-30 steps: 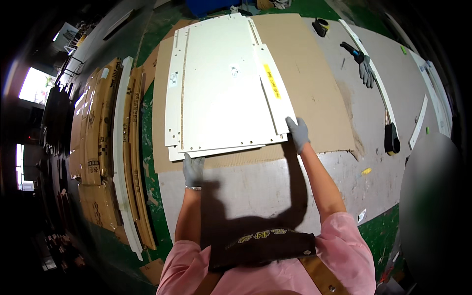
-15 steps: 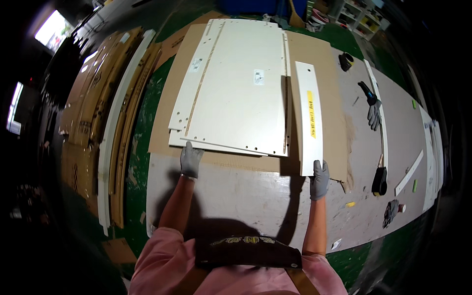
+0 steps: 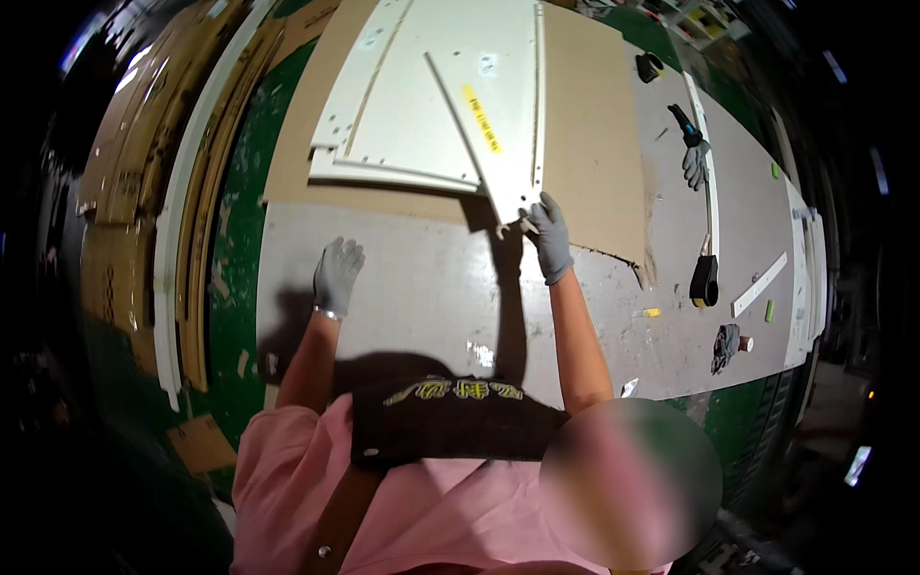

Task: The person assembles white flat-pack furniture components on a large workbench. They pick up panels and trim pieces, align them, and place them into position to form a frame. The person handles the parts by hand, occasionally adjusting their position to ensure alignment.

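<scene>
My right hand [image 3: 549, 238], in a grey glove, grips the near end of a narrow white board [image 3: 508, 187]. The board carries a yellow label and now slants over the stacked white panels [image 3: 398, 125], far end to the left; whether it touches them I cannot tell. Its dark long edge shows on the left side. Over the bare grey work surface [image 3: 412, 254], left of the board, is my gloved left hand [image 3: 338, 273], holding nothing, with fingers stretched out. The panels lie flat, with holes along their edges and small white stickers on top.
Brown cardboard [image 3: 594, 115] lies under the panels. To the right are a grey glove [image 3: 696, 165], a black-handled tool [image 3: 704, 280], a white strip [image 3: 760, 285] and a crumpled dark glove [image 3: 725, 347]. Long cardboard packages [image 3: 120, 249] stand at the left, beyond a green floor strip.
My left hand has left the panels' near edge. My right hand has carried the narrow board leftward, from beside the panels to a slant over them. The whole view has shifted nearer.
</scene>
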`<action>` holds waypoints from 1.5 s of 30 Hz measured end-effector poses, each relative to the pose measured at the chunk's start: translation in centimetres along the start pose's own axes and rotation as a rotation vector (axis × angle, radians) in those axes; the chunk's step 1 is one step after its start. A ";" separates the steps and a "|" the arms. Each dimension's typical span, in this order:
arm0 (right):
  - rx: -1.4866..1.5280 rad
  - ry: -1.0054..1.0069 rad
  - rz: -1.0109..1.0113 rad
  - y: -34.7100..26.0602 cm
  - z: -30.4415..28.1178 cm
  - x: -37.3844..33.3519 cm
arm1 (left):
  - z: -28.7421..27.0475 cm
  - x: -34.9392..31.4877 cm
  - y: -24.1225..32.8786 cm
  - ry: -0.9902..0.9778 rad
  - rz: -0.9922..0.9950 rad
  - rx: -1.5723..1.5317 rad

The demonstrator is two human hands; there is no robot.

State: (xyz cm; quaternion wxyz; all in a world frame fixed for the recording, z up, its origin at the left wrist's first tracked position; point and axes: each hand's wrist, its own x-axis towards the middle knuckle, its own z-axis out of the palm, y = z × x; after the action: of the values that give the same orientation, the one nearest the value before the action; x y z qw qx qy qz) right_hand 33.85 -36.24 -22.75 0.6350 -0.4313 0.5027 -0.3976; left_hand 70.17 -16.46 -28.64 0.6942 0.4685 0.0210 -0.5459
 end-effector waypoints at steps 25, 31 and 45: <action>-0.640 -0.034 0.082 -1.8 3.1 9.1 | 12.2 15.6 11.6 0.182 0.804 1.467; -0.444 0.156 -0.161 0.9 1.9 7.4 | 12.3 15.3 11.1 0.273 0.911 1.538; -0.588 0.560 -0.196 -0.6 -2.3 8.4 | 12.9 15.1 10.8 0.270 0.919 1.532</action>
State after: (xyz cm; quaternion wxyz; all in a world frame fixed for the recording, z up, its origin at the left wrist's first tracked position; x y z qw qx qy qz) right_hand 33.01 -44.69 -24.91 0.2826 -0.5152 0.7047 -0.3975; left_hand 78.43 -36.72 -22.82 0.3332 0.8248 -0.4564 -0.0194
